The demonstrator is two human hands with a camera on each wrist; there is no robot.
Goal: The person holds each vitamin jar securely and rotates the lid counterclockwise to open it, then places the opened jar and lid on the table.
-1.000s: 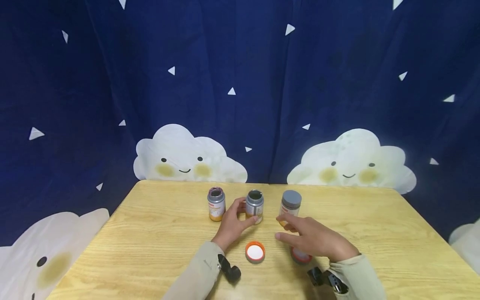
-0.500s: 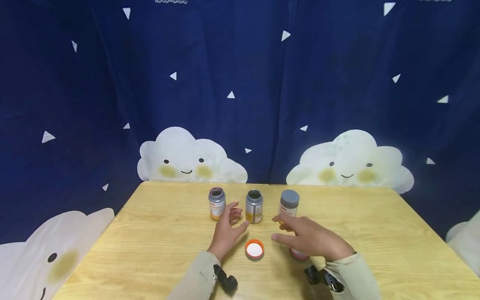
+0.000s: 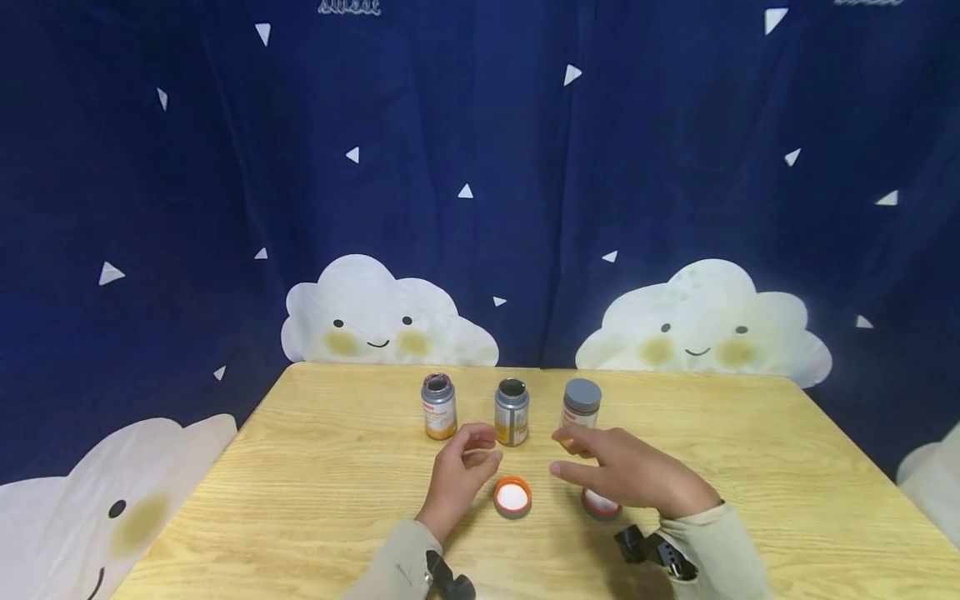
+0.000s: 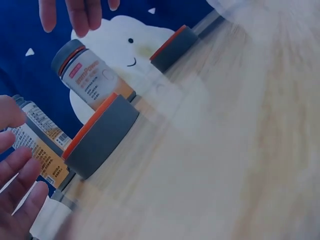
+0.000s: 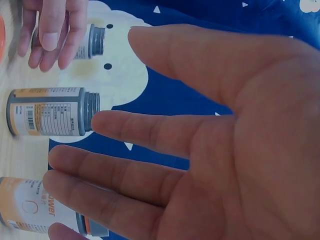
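Three small grey pill bottles with white and orange labels stand in a row on the table. The left bottle (image 3: 439,408) and the middle bottle (image 3: 512,414) are uncapped, with threaded necks showing. On the right bottle (image 3: 582,400) sits a grey screw cap; its lower part is behind my right hand (image 3: 630,473). That hand hovers, holding nothing, its fingers spread in the right wrist view. My left hand (image 3: 461,471) is in front of the middle bottle, off it, fingers loosely bent. A cap (image 3: 513,497) lies upturned between the hands, orange rim and white liner up.
Another upturned cap (image 3: 601,504) lies below my right hand, partly covered by it. The wooden table (image 3: 315,483) runs back to a dark blue curtain (image 3: 517,167) printed with clouds. Each wrist wears a small black camera (image 3: 450,579).
My left hand lets go of the middle bottle and draws back toward me. The bottle stays standing in place. My right hand stays nearly still; the head view shifts slightly.
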